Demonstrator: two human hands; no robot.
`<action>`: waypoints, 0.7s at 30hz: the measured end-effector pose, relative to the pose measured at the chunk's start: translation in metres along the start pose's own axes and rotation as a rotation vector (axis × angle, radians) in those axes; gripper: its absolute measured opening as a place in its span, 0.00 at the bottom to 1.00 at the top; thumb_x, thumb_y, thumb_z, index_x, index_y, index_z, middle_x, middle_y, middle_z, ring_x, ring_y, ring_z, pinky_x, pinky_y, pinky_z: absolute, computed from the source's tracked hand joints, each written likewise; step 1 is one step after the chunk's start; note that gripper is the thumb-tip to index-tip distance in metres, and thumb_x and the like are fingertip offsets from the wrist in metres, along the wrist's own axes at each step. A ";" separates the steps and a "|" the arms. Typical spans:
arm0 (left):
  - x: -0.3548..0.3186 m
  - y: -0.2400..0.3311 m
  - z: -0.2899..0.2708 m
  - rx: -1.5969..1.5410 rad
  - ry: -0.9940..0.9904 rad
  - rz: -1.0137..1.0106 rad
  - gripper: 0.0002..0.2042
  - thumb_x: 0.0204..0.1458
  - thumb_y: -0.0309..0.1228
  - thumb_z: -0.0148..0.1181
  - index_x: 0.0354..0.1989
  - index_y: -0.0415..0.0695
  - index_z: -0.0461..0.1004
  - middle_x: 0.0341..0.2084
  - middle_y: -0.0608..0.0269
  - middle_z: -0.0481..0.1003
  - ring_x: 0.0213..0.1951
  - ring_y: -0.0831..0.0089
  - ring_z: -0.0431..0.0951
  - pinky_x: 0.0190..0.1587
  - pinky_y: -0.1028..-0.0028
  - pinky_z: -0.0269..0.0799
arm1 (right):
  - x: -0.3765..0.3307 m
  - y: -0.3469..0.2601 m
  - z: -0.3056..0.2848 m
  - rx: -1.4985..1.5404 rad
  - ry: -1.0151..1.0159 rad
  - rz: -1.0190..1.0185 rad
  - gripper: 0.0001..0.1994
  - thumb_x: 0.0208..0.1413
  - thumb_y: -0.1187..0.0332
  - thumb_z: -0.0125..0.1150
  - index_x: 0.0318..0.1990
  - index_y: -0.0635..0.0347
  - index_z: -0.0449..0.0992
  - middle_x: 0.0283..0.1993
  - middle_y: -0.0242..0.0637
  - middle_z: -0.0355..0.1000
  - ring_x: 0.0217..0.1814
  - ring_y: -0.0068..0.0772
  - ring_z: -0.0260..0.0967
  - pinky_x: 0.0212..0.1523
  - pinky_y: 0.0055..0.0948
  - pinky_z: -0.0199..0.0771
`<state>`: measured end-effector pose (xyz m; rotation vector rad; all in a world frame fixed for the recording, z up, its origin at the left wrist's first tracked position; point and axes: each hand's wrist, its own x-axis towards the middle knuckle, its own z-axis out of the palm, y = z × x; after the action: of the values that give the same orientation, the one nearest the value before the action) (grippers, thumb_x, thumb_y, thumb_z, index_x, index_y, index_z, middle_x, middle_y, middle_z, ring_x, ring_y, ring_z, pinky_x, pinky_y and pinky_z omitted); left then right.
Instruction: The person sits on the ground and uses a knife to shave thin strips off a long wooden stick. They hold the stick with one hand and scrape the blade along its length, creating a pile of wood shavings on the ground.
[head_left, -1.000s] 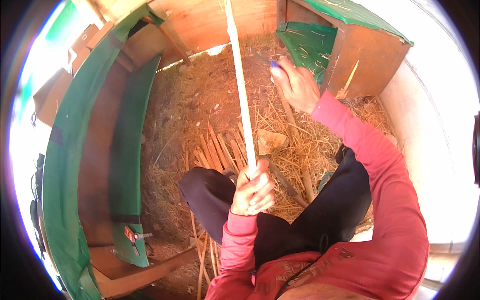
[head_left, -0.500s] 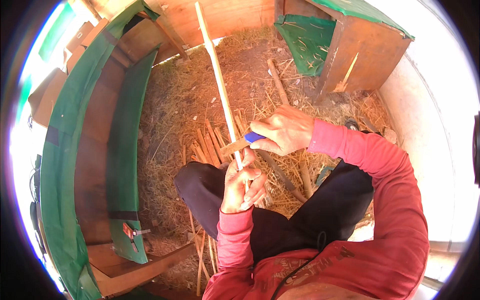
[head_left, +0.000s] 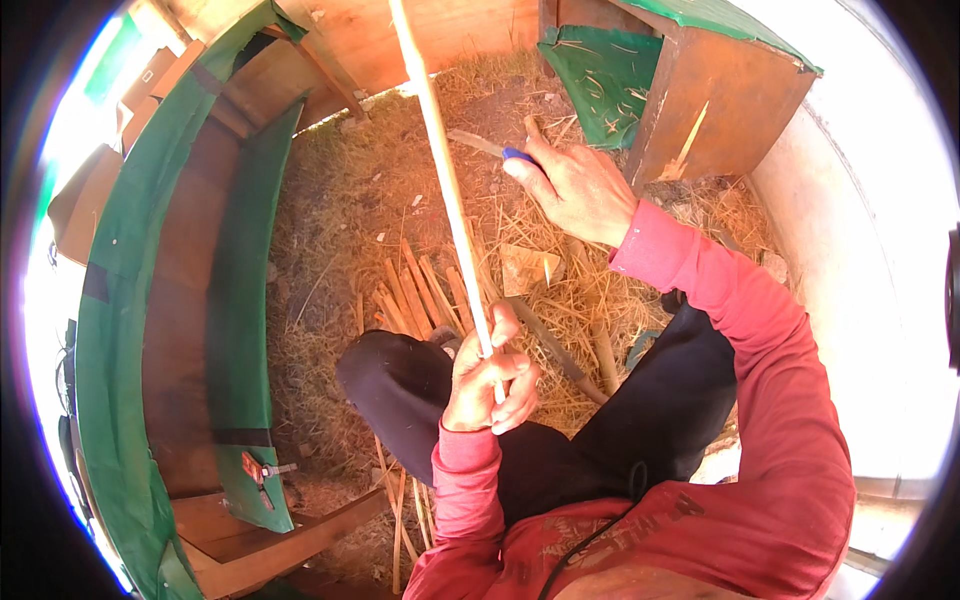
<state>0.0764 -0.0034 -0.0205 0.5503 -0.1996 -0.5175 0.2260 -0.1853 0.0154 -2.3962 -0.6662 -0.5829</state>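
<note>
My left hand (head_left: 488,378), above my lap, is closed around the lower end of a long, pale wooden stick (head_left: 440,150). The stick points up and away, running out of the picture at the top. Further out on the right, my right hand (head_left: 580,190) grips the blue handle of a knife (head_left: 478,142). Its blade points left, toward the stick, with a gap between the two. Several split wooden sticks (head_left: 412,292) lie in a pile on the ground just beyond my left knee. A small light chip (head_left: 547,268) shows below my right hand.
Straw and shavings (head_left: 350,220) cover the ground. A long green-covered wooden bench (head_left: 125,330) runs along the left, with an orange-handled tool (head_left: 262,474) on its lower panel. A wooden box (head_left: 730,110) with green cloth stands at the far right. A wooden pole (head_left: 560,350) lies before me.
The knife has left the stick near my left hand and moved away up the stick's length with my right hand. A chip shows below it. My left hand keeps its grip.
</note>
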 end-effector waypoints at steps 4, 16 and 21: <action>0.005 -0.001 -0.005 0.132 0.167 0.044 0.09 0.58 0.18 0.41 0.36 0.50 0.53 0.06 0.64 0.58 0.02 0.78 0.52 0.03 0.79 0.47 | -0.011 -0.001 -0.001 0.080 -0.113 -0.137 0.17 0.65 0.53 0.47 0.35 0.59 0.68 0.14 0.47 0.63 0.17 0.53 0.66 0.19 0.46 0.62; -0.001 0.003 -0.003 0.388 0.291 0.048 0.04 0.62 0.25 0.48 0.36 0.47 0.60 0.05 0.68 0.60 0.03 0.81 0.52 0.05 0.80 0.45 | -0.030 -0.014 0.022 0.227 -0.418 -0.587 0.14 0.55 0.57 0.61 0.32 0.59 0.68 0.19 0.42 0.68 0.20 0.52 0.67 0.19 0.43 0.62; -0.003 0.009 0.007 0.382 0.391 0.011 0.05 0.62 0.25 0.48 0.32 0.46 0.63 0.06 0.69 0.60 0.04 0.82 0.53 0.07 0.81 0.47 | -0.035 -0.015 0.030 0.194 -0.396 -0.606 0.15 0.54 0.57 0.62 0.32 0.59 0.68 0.19 0.41 0.68 0.20 0.50 0.68 0.20 0.42 0.64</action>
<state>0.0753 0.0016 -0.0101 1.0091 0.0749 -0.3525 0.1973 -0.1675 -0.0192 -2.1239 -1.5720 -0.2511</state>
